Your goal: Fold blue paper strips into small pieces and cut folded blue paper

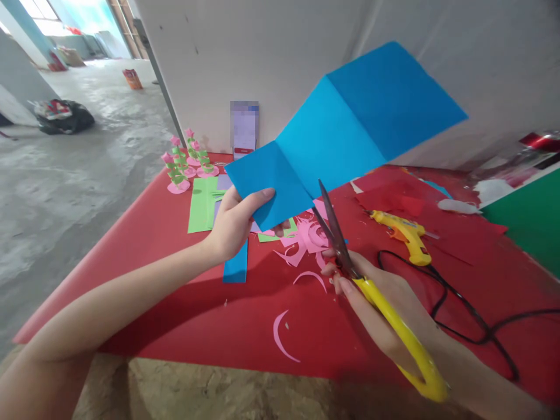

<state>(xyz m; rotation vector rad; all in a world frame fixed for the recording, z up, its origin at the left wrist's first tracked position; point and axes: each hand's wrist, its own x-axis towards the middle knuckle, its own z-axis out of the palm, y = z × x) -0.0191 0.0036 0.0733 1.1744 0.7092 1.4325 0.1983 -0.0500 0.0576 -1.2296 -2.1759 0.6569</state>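
A creased sheet of blue paper (332, 134) is raised over the red table. My left hand (234, 224) pinches its near left panel, thumb on top and fingers underneath. In my right hand (376, 297) are scissors (339, 239) with yellow handles, their blades parted. The blade tips meet the paper's lower edge close to a fold. Below my left hand lies a blue paper strip (236, 265). Curled pink paper scraps (308, 239) lie between the hands, partly hidden by the blue paper.
Small pink paper flowers with green stems (177, 169) stand at the back left near green paper (201, 204). A phone (244, 128) leans on the wall. To the right are a yellow glue gun (405, 233), its black cord (464, 297) and a green board (529, 216).
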